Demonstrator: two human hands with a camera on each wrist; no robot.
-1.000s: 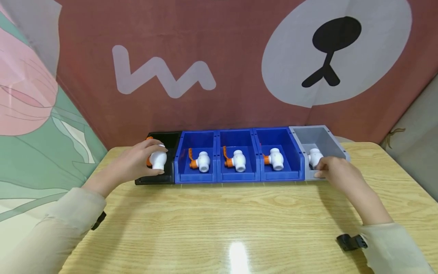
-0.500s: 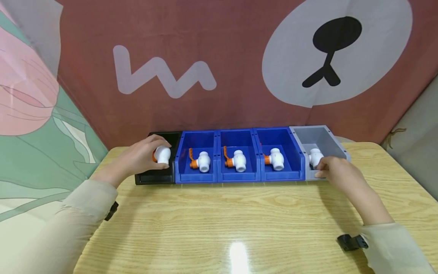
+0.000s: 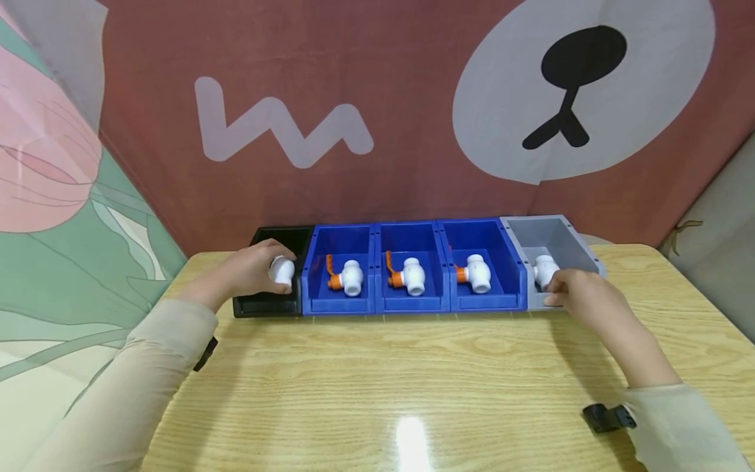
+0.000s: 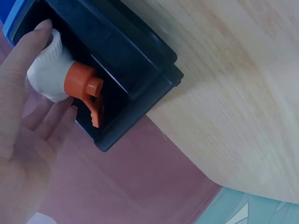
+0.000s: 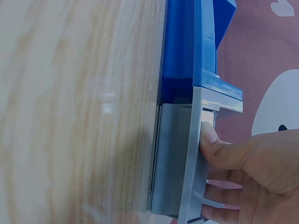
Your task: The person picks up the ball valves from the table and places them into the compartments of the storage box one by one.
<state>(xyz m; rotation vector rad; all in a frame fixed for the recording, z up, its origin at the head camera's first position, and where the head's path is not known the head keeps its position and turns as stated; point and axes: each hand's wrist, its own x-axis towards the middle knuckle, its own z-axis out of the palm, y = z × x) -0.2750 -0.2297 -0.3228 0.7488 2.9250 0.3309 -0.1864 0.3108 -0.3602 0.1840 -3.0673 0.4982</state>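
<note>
In the head view, my left hand (image 3: 256, 270) holds a white ball valve (image 3: 283, 270) at the black bin (image 3: 268, 307). The left wrist view shows that valve's orange handle (image 4: 96, 109) over the bin's inside, with thumb and fingers around the white body (image 4: 49, 74). My right hand (image 3: 584, 292) reaches over the front of the grey bin (image 3: 545, 229) and grips the lower right part of another white ball valve (image 3: 544, 269) there. In the right wrist view, the grey bin's front wall (image 5: 175, 158) hides most of that valve; the thumb is beside its white end.
Between the black and grey bins, blue bins (image 3: 345, 306) stand in a row, each with a white ball valve (image 3: 352, 278) with orange parts. The wooden table (image 3: 354, 380) extends in front, and a printed cloth (image 3: 413, 177) hangs behind.
My left hand has moved slightly right and lowered the valve into the black bin, turning it so its orange part no longer shows in the head view. The right hand has stayed in place.
</note>
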